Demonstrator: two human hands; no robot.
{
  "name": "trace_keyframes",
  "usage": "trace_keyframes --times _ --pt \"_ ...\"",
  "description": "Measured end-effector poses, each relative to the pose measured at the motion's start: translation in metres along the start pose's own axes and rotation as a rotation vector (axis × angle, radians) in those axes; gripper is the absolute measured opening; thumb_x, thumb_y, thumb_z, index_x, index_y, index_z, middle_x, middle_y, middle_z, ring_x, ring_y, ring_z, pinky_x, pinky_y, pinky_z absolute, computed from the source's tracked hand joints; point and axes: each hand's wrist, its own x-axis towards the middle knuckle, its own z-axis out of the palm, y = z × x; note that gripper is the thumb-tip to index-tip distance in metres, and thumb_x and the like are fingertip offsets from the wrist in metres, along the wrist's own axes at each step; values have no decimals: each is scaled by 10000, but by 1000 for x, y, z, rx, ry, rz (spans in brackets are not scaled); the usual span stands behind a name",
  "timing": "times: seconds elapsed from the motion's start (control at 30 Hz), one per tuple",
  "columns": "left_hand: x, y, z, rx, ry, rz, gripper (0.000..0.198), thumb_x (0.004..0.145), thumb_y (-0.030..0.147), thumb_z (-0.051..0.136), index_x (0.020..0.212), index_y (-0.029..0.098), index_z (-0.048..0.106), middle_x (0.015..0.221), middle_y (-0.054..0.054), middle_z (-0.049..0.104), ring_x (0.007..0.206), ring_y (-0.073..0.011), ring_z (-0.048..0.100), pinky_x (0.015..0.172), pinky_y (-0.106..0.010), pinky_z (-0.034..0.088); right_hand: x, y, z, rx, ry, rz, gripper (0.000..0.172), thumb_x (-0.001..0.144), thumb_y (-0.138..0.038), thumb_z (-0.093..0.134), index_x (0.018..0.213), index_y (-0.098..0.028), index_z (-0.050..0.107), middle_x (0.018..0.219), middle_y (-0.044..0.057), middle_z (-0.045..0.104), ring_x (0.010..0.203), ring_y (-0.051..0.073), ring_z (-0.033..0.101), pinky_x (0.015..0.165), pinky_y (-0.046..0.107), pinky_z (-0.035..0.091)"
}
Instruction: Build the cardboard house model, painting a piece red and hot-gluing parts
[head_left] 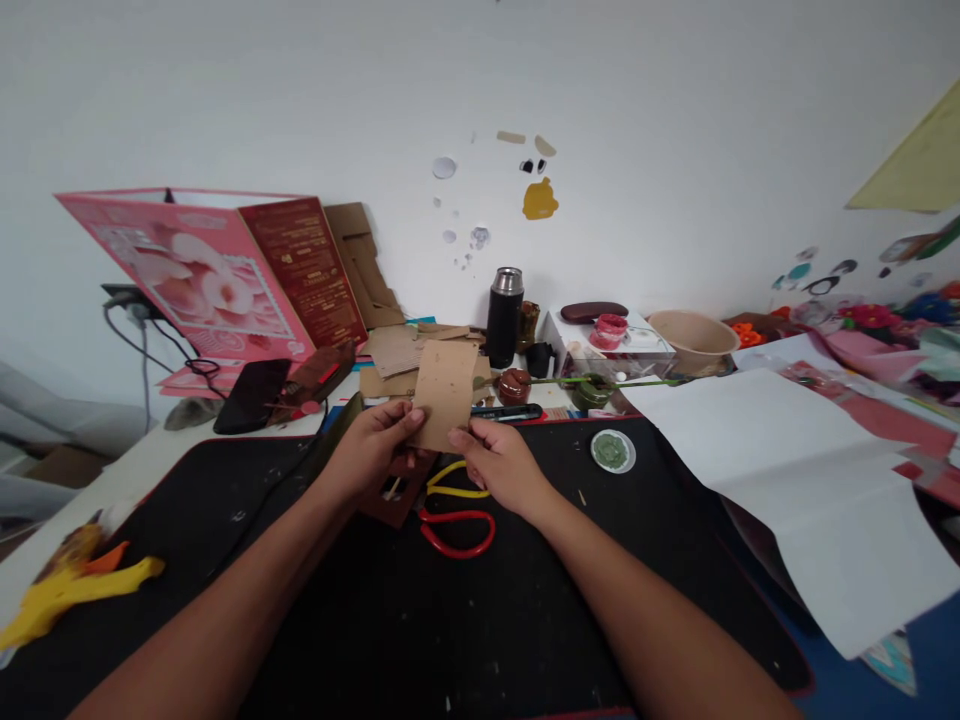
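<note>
1. Head view, and the cardboard piece (446, 385) was up front, raised over the black mat (360, 620), tilted toward the camera, likely for a clear sight of its face.
2. Left hand (379, 435): thumb and fingers clamped on its lower left edge! Right hand (504, 465) pinched the lower right corner, two grips probably keeping it steady.
3. Just below lay a red handle (457, 516) and yellow handle (456, 491), perhaps scissors, working end hidden, seemingly parked within reach.

The black mat (555, 620) carries scissors (454, 517) (red and yellow handles) and a small dish (613, 452).
</note>
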Motion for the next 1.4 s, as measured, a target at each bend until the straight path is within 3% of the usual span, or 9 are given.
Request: trace_keyframes --times 0.27,0.53,0.8,1.0,1.4 --pt "1 -2 1 25 45 13 501 732 600 899 866 181 659 622 29 628 491 -118 542 467 -224 429 1 4 1 7 2 1 459 932 -659 640 794 -234 532 526 -89 470 436 96 409 432 229 322" --pt "4 -3 -1 28 85 -3 548 669 584 947 944 161 734 783 -40 767 632 -163 676 606 -267 553 6 7 -4 34 79 18 481 910 -684 646 776 -239 522 553 -79 490 443 102 443 417 228 341" --pt "5 -7 -4 57 78 -3 530 688 565 940 974 168 737 872 -58 781 684 -176 711 628 -276 570 7 5 -4 48 130 24 449 887 -658 663 812 -229 553 553 -83 493 439 104 439 421 234 344" --pt "-1 -2 2 98 68 -74 584 632 598 959 966 180 727 825 -21 756 641 -151 681 574 -243 540 7 6 -6 20 155 15 482 889 -689 653 795 -230 544 517 -81 477 425 109 416 431 243 318" --pt "2 -2 3 101 41 -85 643 590 637 965 962 172 724 789 -6 727 654 -150 671 588 -240 532 8 8 -6 -17 172 17 483 885 -688 647 782 -226 552 509 -78 475 434 120 429 445 251 332"
